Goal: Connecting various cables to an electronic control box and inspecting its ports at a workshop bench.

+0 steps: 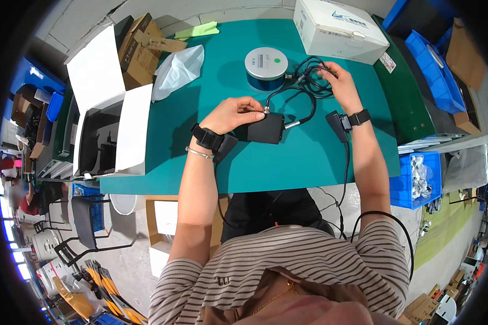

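Green table (320, 162), left hand (234, 114) on black box (265, 129), right hand (339, 81) gripping cable (309, 73)

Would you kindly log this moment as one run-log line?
left hand: on black box | right hand: holding black cable | round blue-and-silver unit behind | green mat

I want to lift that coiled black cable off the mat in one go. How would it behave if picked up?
The black cable looks floppy: it lies in loose curved loops under the right hand. Lifted at one point, the coil would probably sag and spill. Its end near the black box might drag that along.
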Motion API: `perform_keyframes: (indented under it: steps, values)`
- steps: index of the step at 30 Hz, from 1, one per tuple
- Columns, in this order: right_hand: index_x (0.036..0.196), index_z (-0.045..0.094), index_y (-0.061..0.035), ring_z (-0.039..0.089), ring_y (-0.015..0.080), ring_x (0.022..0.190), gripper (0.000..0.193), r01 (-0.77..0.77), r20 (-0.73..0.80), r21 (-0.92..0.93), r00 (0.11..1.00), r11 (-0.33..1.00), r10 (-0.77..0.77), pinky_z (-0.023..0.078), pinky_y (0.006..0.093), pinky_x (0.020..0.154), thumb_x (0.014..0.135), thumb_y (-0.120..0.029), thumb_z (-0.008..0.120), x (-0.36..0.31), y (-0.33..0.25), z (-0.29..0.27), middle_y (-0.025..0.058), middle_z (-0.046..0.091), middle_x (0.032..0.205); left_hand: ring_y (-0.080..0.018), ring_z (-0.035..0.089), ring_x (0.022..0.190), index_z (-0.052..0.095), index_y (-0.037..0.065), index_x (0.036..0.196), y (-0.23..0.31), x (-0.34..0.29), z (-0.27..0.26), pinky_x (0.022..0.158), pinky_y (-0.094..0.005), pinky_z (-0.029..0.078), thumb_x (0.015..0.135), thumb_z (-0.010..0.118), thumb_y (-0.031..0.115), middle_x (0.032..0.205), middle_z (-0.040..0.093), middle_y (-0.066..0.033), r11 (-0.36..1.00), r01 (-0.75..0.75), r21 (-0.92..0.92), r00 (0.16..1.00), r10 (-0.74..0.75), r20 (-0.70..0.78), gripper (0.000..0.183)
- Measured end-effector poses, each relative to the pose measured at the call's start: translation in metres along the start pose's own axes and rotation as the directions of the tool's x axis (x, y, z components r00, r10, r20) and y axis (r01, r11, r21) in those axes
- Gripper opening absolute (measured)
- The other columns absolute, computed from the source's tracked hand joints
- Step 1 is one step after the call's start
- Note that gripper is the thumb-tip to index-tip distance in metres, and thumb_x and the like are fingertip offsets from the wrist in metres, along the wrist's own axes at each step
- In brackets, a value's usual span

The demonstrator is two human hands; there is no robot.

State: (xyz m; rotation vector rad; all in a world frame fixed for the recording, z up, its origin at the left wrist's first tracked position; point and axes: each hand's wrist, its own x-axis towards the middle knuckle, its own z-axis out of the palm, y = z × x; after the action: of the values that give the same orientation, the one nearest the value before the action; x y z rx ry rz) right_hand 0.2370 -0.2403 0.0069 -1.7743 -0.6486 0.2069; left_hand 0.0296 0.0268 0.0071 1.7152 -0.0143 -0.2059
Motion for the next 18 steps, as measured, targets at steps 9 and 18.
perform_keyframes:
  steps: [9, 18]
  values:
    - [0.1, 0.06, 0.0037, 0.057, 0.0107, 0.093, 0.019, 0.038, 0.052, 0.013, 0.998, 0.999, -0.039, 0.044, 0.0268, 0.088, 0.085, 0.009, 0.05, -0.014, -0.039, -0.031, 0.0027, 0.064, 0.096, -0.0109, 0.062, 0.096, 0.064, 0.003, 0.106, -0.004, 0.001, -0.001, 0.086, -0.0249, 0.049, 0.089, 0.074, 0.017, 0.103, 0.067, -0.0028, 1.0, -0.018, 0.006, 1.0, 0.019, -0.016, 0.025]
    - [0.086, 0.055, 0.0034, 0.055, 0.0219, 0.083, 0.02, 0.384, 0.265, -0.402, 0.918, 0.831, -0.296, 0.046, 0.0299, 0.079, 0.074, 0.013, 0.042, -0.053, -0.061, -0.075, 0.0117, 0.057, 0.089, -0.013, 0.065, 0.089, 0.066, 0.001, 0.101, -0.005, 0.003, 0.005, 0.08, -0.0263, 0.051, 0.085, 0.076, 0.02, 0.094, 0.068, -0.0036, 0.997, -0.058, 0.044, 0.993, 0.062, -0.099, 0.026]
